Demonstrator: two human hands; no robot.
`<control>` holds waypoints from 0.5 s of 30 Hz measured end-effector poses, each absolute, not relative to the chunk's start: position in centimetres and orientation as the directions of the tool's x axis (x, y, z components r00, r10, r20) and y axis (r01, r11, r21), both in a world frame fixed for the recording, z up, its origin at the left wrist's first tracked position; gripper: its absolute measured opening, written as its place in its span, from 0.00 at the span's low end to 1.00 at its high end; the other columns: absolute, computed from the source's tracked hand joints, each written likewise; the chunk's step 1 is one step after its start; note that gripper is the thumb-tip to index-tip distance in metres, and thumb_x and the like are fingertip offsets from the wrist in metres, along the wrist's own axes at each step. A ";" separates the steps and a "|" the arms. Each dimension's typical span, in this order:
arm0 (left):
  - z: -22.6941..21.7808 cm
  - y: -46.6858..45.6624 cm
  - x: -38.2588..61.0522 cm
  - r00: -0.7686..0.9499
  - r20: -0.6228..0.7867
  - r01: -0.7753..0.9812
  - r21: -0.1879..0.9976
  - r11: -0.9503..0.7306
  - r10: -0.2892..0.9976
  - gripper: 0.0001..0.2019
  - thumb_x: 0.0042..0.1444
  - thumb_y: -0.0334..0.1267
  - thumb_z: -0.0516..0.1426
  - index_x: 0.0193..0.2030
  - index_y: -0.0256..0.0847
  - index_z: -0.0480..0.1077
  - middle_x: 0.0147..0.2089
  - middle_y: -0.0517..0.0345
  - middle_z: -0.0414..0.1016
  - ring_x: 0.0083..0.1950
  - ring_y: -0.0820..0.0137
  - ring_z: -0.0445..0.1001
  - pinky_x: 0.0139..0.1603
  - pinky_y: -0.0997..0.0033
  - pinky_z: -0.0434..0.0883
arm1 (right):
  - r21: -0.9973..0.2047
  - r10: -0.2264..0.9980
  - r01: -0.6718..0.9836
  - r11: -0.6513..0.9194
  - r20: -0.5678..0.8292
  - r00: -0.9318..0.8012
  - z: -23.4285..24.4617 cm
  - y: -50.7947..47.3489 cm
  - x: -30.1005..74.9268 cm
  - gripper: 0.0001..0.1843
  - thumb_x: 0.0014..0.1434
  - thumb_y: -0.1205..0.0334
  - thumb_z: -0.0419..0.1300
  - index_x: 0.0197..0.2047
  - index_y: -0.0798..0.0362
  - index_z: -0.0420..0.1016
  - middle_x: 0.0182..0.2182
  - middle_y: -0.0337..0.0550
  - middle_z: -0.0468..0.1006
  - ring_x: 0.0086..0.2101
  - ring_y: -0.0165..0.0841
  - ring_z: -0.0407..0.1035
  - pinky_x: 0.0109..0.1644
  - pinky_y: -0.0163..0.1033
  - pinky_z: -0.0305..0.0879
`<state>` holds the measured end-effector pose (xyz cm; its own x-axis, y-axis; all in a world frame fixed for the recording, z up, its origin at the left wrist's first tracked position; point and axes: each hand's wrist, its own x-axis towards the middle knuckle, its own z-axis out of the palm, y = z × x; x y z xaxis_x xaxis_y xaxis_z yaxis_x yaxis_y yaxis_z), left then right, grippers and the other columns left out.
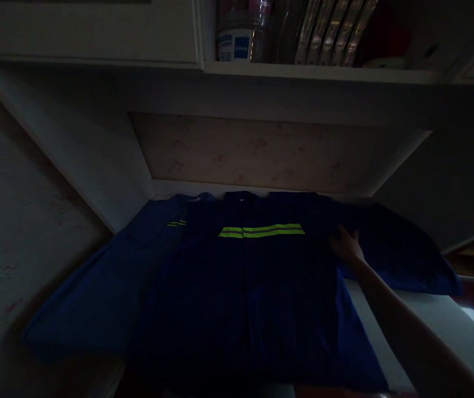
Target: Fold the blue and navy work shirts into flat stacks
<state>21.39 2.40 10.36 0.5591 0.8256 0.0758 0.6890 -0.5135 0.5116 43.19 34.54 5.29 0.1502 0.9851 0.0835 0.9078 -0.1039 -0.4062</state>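
Observation:
A dark blue work jacket (204,282) lies spread out with its collar toward the back wall. A yellow-green reflective band (262,231) with a grey middle stripe runs across its chest. My right hand (347,245) rests on the jacket near its right-side shoulder and sleeve, fingers apart; the dim light blurs the fingertips. The right-side sleeve (403,249) stretches out past my wrist. On the left lies a lighter blue piece of clothing (108,287), partly under the jacket, with small yellow stripes near its top. My left hand is out of view.
The jacket lies on a white surface (440,320) in a recess with a flowered back panel (245,146). Overhead runs a white shelf (324,73) holding a labelled tub (235,45) and a row of upright cases (334,33). A flowered wall (17,237) stands at left.

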 end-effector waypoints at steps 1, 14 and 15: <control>10.2 3.4 19.9 0.520 0.095 0.726 0.474 -0.498 0.849 0.18 0.58 0.48 0.61 0.51 0.41 0.78 0.59 0.51 0.75 0.50 0.59 0.76 0.43 0.58 0.78 | -0.384 0.987 0.921 -0.061 0.112 0.111 4.9 33.8 42.7 0.37 0.65 0.50 0.53 0.73 0.56 0.57 0.71 0.69 0.46 0.58 0.61 0.67 0.58 0.60 0.67; 8.4 17.6 -9.4 -0.320 0.179 0.946 0.119 0.303 0.930 0.17 0.65 0.40 0.51 0.57 0.43 0.72 0.50 0.48 0.81 0.49 0.59 0.80 0.50 0.62 0.73 | -0.158 0.916 0.902 0.401 0.082 -0.393 -0.4 32.3 38.3 0.29 0.72 0.51 0.40 0.71 0.49 0.59 0.69 0.47 0.62 0.66 0.45 0.58 0.70 0.65 0.46; 8.5 16.9 -11.4 -0.411 0.189 0.910 0.131 0.392 0.892 0.19 0.67 0.42 0.49 0.59 0.40 0.70 0.51 0.45 0.81 0.49 0.58 0.80 0.49 0.62 0.74 | -0.165 0.908 0.893 0.418 0.120 -0.402 -0.4 33.0 39.0 0.29 0.72 0.50 0.40 0.70 0.50 0.61 0.68 0.48 0.62 0.65 0.45 0.59 0.70 0.63 0.48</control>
